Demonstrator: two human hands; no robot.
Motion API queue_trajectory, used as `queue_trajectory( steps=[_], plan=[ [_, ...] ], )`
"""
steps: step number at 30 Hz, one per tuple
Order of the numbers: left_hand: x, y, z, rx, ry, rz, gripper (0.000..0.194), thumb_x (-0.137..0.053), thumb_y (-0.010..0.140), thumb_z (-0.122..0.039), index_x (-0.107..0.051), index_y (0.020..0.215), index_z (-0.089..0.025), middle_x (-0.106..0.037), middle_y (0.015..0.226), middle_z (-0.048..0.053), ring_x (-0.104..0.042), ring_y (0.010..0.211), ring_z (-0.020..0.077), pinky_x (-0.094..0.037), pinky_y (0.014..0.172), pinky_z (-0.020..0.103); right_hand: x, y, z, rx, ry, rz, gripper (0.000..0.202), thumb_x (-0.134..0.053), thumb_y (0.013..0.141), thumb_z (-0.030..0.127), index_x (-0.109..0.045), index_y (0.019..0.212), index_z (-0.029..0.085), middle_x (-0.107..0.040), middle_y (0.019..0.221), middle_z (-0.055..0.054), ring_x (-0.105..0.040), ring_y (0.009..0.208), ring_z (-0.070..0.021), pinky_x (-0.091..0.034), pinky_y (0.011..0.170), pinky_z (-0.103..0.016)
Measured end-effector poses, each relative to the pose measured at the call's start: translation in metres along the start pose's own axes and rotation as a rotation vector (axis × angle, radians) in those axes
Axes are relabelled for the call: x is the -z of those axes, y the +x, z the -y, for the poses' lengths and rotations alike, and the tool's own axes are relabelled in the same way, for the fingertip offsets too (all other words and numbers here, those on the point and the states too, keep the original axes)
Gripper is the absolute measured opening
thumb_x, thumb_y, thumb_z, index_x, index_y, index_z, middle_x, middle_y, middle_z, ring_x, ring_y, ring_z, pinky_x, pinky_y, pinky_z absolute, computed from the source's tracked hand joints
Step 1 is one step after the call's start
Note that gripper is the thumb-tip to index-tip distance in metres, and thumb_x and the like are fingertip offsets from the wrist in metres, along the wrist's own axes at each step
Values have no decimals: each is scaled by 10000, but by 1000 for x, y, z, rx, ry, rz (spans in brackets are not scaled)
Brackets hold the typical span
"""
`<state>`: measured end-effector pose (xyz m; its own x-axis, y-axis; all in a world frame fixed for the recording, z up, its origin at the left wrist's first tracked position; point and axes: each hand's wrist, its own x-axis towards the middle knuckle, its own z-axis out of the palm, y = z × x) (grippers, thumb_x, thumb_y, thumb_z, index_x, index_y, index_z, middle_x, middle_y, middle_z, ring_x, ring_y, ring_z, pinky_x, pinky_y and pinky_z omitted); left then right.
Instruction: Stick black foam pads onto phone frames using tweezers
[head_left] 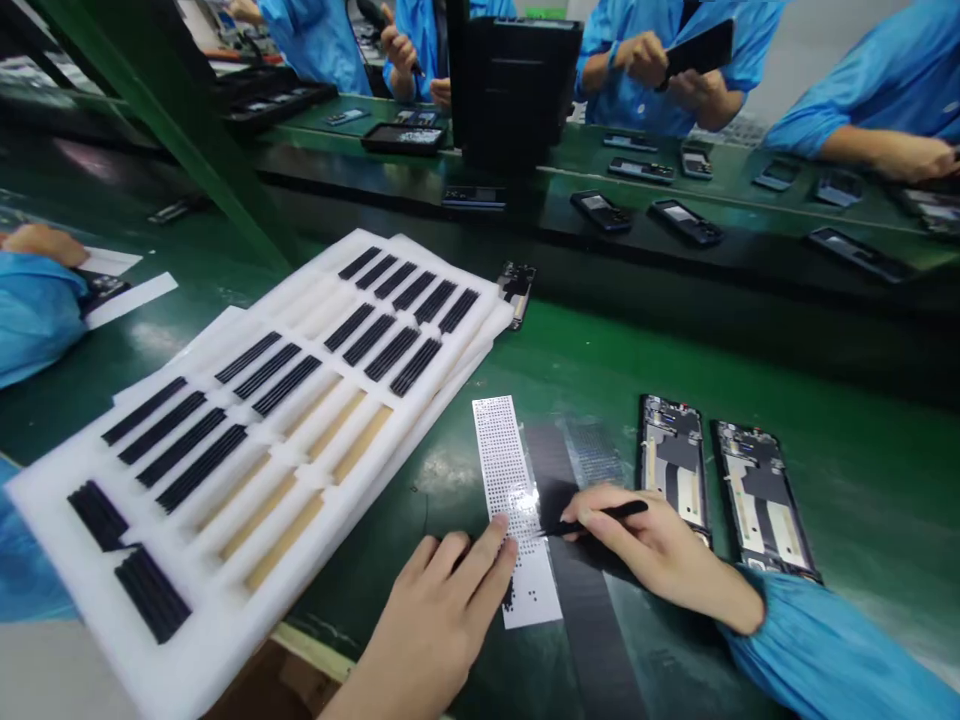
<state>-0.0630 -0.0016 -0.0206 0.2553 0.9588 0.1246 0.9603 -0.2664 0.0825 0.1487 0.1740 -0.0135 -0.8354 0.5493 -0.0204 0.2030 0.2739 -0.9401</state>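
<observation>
My left hand (442, 610) lies with fingers stretched out, its fingertips resting on a white sheet of small black dots (499, 450). In my right hand (652, 550) is a pair of black tweezers (619, 511), pinched between thumb and fingers. The tips of the tweezers point left and reach the sheet's right edge beside my left fingertips. Several loose black dots show near the sheet's lower end. Under my right hand runs a wide dark strip (592, 620) with clear film (596, 450) at its side. Right of it lie two opened phones (761, 490).
A white foam tray (56, 450) with black strips in its slots fills the left side. A phone part (516, 290) lies behind it. Phone frames (686, 222) line the raised shelf opposite. Co-workers in blue sleeves work across the bench, and another's hand (45, 243) is at left.
</observation>
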Motion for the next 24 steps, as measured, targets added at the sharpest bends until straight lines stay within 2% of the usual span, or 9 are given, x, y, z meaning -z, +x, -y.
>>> queue_trajectory(
  steps=[3, 6, 14, 19, 24],
  plan=[
    [-1, -9, -3, -44, -2, -3, 480, -434, 915, -66, -581, 1354, -195, -535, 1489, 22, -476, 992, 227, -384, 849, 387, 2, -6, -1, 38, -40, 60, 188, -513, 1021, 242, -693, 1010, 189, -748, 965, -70, -721, 868, -161, -566, 780, -231],
    [-3, -12, -8, -67, 7, 43, 451, -448, 954, -132, -552, 1389, -186, -497, 1523, 31, -466, 994, 228, -370, 851, 395, 3, -10, -4, 88, -65, 60, 176, -518, 1007, 193, -694, 1019, 196, -754, 954, -70, -722, 881, -170, -564, 802, -244],
    [-4, 0, -14, -88, 14, 84, 499, -431, 960, -111, -481, 1455, -150, -418, 1583, 54, -460, 988, 242, -356, 827, 424, 9, -9, -8, 100, -58, 45, 179, -522, 993, 151, -689, 1034, 201, -751, 946, -63, -721, 876, -169, -566, 788, -252],
    [-3, 6, -11, -91, -9, 136, 530, -429, 950, -124, -451, 1478, -160, -459, 1558, 34, -461, 988, 244, -363, 806, 412, 10, -9, -8, 90, -28, 81, 165, -510, 1002, 170, -672, 1027, 188, -739, 946, -85, -709, 870, -185, -564, 772, -287],
    [-4, 6, -11, -110, 6, 129, 505, -416, 955, -152, -477, 1457, -152, -479, 1542, 45, -449, 983, 252, -364, 778, 417, 12, -8, -11, 90, 3, 132, 172, -505, 1009, 182, -671, 1052, 181, -728, 965, -96, -699, 892, -188, -554, 784, -299]
  ],
)
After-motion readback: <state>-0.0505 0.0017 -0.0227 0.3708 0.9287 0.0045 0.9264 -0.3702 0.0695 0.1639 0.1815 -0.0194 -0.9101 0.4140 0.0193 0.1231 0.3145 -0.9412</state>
